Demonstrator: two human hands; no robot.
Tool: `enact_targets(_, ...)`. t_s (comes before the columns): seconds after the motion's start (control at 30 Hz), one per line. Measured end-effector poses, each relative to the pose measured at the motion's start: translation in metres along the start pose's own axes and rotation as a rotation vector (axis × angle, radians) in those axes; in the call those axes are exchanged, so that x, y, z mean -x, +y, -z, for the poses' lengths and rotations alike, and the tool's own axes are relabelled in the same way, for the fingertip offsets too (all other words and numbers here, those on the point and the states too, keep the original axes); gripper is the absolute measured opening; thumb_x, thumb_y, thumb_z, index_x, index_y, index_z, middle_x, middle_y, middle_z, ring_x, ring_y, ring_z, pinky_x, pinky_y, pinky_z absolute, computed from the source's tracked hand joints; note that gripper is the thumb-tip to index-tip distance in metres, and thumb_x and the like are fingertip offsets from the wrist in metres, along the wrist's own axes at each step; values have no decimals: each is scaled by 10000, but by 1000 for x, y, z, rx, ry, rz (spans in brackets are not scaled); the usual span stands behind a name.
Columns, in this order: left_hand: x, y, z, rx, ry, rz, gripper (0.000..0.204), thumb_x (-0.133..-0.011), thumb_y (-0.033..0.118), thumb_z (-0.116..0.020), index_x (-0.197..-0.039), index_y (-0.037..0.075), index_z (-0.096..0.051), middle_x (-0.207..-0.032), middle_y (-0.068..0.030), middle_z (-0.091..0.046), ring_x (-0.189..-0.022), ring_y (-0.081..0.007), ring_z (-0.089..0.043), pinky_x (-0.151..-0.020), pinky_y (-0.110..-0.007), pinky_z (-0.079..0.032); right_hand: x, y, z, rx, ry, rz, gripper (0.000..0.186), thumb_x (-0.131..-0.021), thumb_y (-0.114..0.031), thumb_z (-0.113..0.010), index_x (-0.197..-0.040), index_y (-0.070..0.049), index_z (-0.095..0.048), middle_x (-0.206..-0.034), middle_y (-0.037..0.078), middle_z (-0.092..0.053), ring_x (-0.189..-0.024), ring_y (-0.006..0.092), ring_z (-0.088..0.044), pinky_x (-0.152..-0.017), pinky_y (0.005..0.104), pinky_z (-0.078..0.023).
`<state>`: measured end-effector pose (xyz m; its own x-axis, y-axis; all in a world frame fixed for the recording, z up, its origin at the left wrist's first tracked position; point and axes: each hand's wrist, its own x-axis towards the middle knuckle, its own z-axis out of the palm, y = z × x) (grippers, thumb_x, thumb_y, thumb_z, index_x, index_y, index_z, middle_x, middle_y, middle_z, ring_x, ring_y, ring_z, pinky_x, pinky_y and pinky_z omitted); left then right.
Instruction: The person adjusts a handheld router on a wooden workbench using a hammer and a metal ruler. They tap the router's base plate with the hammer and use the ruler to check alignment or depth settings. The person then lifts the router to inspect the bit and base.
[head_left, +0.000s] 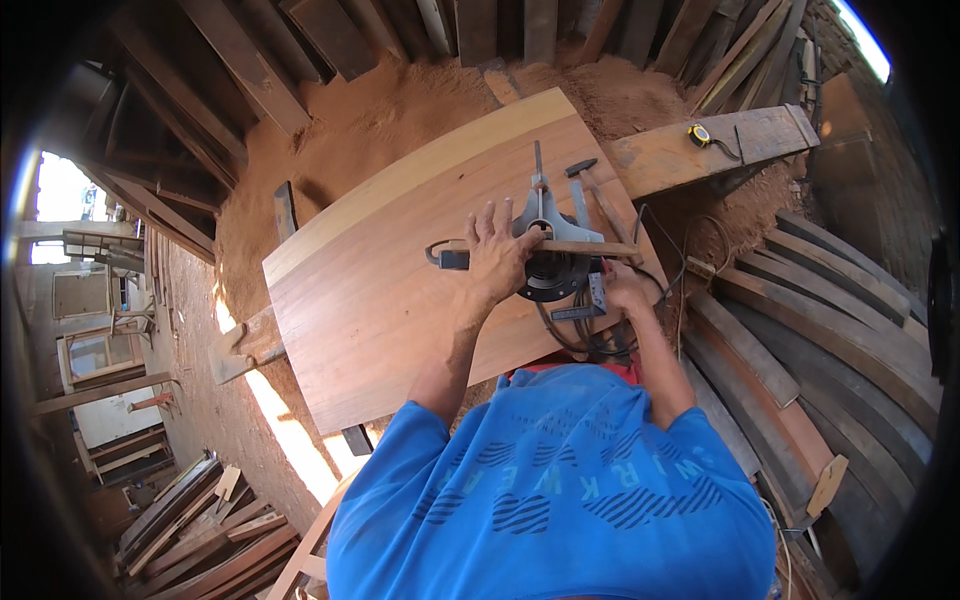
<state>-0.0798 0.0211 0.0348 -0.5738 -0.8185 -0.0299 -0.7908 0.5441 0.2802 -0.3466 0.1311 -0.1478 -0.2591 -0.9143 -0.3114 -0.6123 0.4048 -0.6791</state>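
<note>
My left hand [492, 252] lies with its fingers spread across a narrow wooden strip [585, 247], its thumb beside a grey and black power tool [548, 282]. The tool has a round black base; its exact kind is partly hidden. At the strip's right end, my right hand [626, 288] is closed, its fingers bent inward; what they hold is hidden. Next to it, a small square [592, 303] rests by the tool. Beneath everything is a wide wooden panel [370, 300] with a paler far edge. A hammer [581, 168] lies beyond the tool.
A dark cable [612, 347] loops near my body. On a plank [660, 150] at the far right sits a yellow tape measure [698, 134]. Sawdust [380, 115] covers the floor. Stacked boards [800, 350] stand close on the right; more lean at the back.
</note>
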Motion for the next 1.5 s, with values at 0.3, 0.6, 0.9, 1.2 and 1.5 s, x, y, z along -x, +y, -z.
enact_targets(0.3, 61, 40, -22, 510, 512, 760, 633, -1004, 414, -649, -1441, -20, -502, -1509, -325, -444, -1427, -473, -360, -1179, -582, -252, -44, 4, 116, 201, 80, -75, 352, -972, -253, -637, -1252, -42, -668, -1136, 242, -720, -1132, 411, -682, -957, 487, -528)
enact_targets(0.6, 4, 51, -57, 914, 619, 875, 706, -998, 473, -680, -1325, -133, -524, -1204, -297, -651, -1130, -391, -642, -979, -461, -503, -90, -28, 62, 571, -212, 32, 556, -928, -329, -710, -1379, -46, -551, -1324, 264, -636, -1233, 445, -627, -1013, 564, -511)
enact_targets(0.9, -6, 44, -63, 582, 639, 842, 508, -956, 347, -757, -1214, -68, -620, -1065, -176, -712, -972, -257, -704, -853, -391, -567, -108, -32, 89, 134, -169, -80, 417, -923, -245, -662, -1220, 41, -602, -1159, 295, -697, -1120, 451, -669, -955, 529, -518)
enact_targets(1.2, -2, 37, -65, 494, 620, 835, 434, -939, 329, -767, -1148, -37, -666, -975, -150, -727, -890, -241, -709, -813, -387, -570, -57, -24, 173, -365, -260, 265, 420, -990, -212, -596, -1309, 60, -582, -889, 105, -648, -717, 142, -614, -687, 322, -511)
enact_targets(1.5, -13, 41, -57, 566, 625, 823, 474, -885, 389, -783, -1112, -16, -686, -987, -224, -691, -938, -371, -664, -829, -470, -532, -72, -91, 197, -656, -490, 195, 462, -973, -268, -670, -1323, 25, -599, -829, 5, -590, -679, 97, -558, -626, 291, -480)
